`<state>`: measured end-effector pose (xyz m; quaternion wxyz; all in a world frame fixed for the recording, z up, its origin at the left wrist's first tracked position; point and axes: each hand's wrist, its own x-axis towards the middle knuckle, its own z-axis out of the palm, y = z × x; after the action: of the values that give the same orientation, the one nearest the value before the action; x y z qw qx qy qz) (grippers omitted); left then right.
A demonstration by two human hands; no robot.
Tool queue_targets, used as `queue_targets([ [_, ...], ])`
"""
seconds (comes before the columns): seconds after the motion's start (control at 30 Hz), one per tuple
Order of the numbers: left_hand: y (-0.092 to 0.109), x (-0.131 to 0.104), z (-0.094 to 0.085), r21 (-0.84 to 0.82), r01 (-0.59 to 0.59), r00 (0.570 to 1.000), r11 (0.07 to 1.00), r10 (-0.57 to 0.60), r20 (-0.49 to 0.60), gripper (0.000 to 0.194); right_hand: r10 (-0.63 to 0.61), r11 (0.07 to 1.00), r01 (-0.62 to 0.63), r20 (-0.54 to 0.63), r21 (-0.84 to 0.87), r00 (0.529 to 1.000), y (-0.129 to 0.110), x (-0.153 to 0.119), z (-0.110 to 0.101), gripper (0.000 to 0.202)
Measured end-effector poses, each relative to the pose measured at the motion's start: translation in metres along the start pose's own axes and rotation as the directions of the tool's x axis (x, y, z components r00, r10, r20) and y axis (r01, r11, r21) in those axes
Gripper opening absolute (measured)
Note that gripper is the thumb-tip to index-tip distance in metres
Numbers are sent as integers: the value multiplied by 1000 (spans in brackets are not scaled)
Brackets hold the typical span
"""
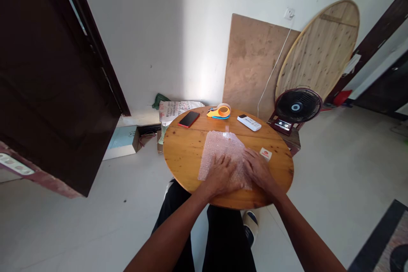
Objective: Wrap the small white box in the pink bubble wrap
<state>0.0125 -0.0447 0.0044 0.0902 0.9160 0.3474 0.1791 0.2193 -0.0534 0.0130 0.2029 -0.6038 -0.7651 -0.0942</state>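
A sheet of pinkish bubble wrap [219, 144] lies on the round wooden table [181, 157] in front of me. My left hand [221, 174] rests flat on its lower middle, fingers spread. At the sheet's right edge, my right hand [257, 168] is laid with its fingers stretched over the border. A small clear strip, perhaps tape, sticks out at the top edge of the wrap. Just beyond my right hand is a small white box [265, 154] with a red mark. Whether anything lies under the wrap cannot be made out.
Along the table's far side are a red-edged phone [189, 119], an orange tape dispenser [219, 111] and a white power bank-like device [249, 123]. A fan [296, 106] stands beyond the right edge. Boards [255, 59] lean on the wall; a sack [175, 110] lies behind.
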Motion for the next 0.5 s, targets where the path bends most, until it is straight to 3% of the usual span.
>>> queue_targets([
  [0.07,0,0,1,-4,1,1000,1000,-1,-7,76,10,998,-11,-22,-58,1000,5,2,-16,36],
  [0.17,-1,-1,1,-10,-1,1000,1000,0,-25,76,134,976,-139,-45,-165,990,21,6,-33,45],
  [0.27,0,-2,0,-13,1,1000,1000,-2,-25,76,314,934,-296,62,-202,947,44,6,-36,64],
  [0.37,0,-2,0,-10,-8,999,1000,7,-43,75,390,918,-365,188,-154,901,63,3,-33,62],
  [0.5,-2,-2,4,-18,-11,997,1000,10,-76,76,447,886,-455,100,87,889,63,3,-45,48],
])
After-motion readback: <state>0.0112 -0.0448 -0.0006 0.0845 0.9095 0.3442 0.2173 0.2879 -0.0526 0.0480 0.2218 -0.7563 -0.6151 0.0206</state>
